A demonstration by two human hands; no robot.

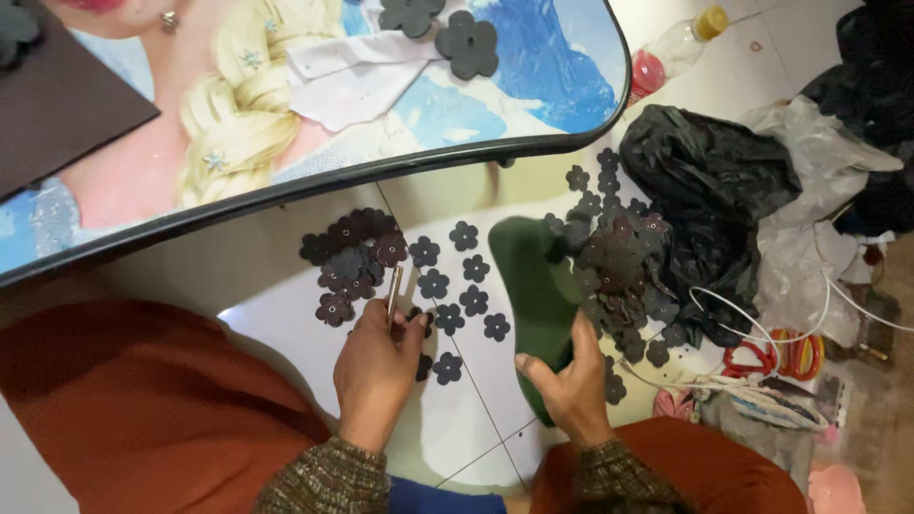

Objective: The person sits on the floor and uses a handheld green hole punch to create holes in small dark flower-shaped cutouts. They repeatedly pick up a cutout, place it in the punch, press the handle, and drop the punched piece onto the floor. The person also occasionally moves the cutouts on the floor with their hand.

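My left hand point(376, 366) grips a thin metal rod point(394, 290) that stands over the white tiled floor, among several dark flower-shaped cutouts point(459, 297). A small heap of the same flowers point(350, 262) lies just beyond the rod. My right hand point(575, 373) holds the near edge of a dark green sheet point(533, 276). A bigger pile of dark flowers point(617, 271) rests on and beside that sheet.
A low table point(400, 167) with a printed cartoon top spans the upper left, carrying a dark board point(57, 105), white paper point(347, 81) and two flowers point(466, 43). A black plastic bag point(714, 200), clear bag, plastic bottle point(671, 52), red scissors point(776, 354) and white cord lie right.
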